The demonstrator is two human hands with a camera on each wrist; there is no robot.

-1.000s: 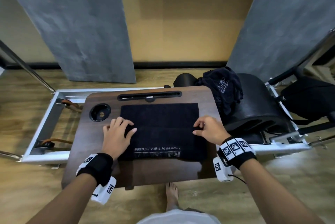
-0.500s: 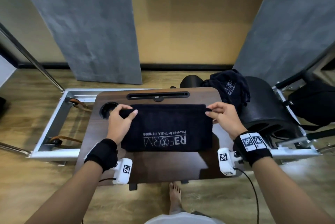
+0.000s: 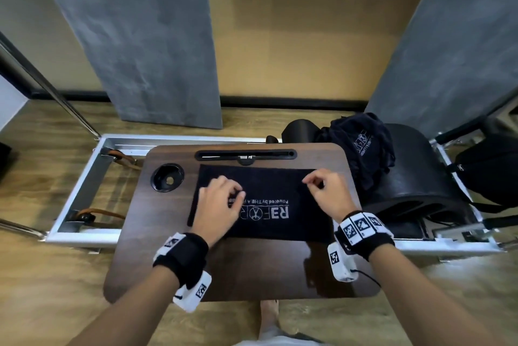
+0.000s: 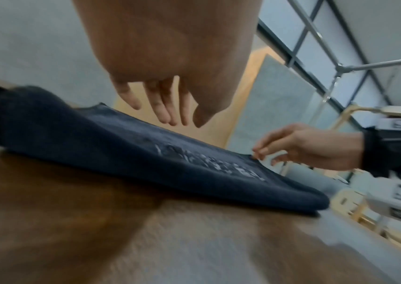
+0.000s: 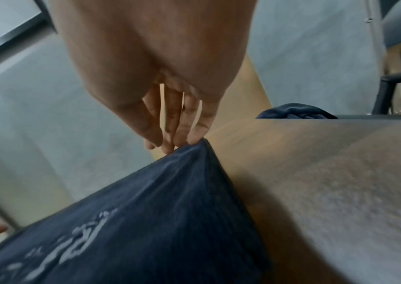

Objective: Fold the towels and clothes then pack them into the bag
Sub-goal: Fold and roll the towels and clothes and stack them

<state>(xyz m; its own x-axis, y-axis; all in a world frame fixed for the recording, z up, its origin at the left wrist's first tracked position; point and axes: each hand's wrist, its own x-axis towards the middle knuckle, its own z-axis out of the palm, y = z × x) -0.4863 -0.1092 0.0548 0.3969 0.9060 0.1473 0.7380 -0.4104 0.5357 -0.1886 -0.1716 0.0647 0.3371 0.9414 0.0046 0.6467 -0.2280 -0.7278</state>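
Black terry cloth is lying folded flat on the dark wooden tray table (image 3: 252,270), and that is the towel (image 3: 269,177) I am working on; its white lettering is facing up toward me, reading upside down from where I am standing. I am holding my left hand (image 3: 218,205) just above the towel's left part, and my left fingers (image 4: 163,107) are hanging loose and slightly curled, gripping nothing and clear of the cloth in the left wrist view. I am pinching the towel's far right corner with my right hand (image 3: 328,194): my right fingertips (image 5: 177,138) are bunched together on the fabric and are lifting it into a small peak. Beyond the table's right edge, a crumpled black garment (image 3: 361,146) is resting on a black padded barrel (image 3: 414,177), well apart from the towel. Farther right, a black bag (image 3: 487,171) is sitting beside the barrel. A round cup recess (image 3: 167,181) is sitting in the tabletop just left of the towel.
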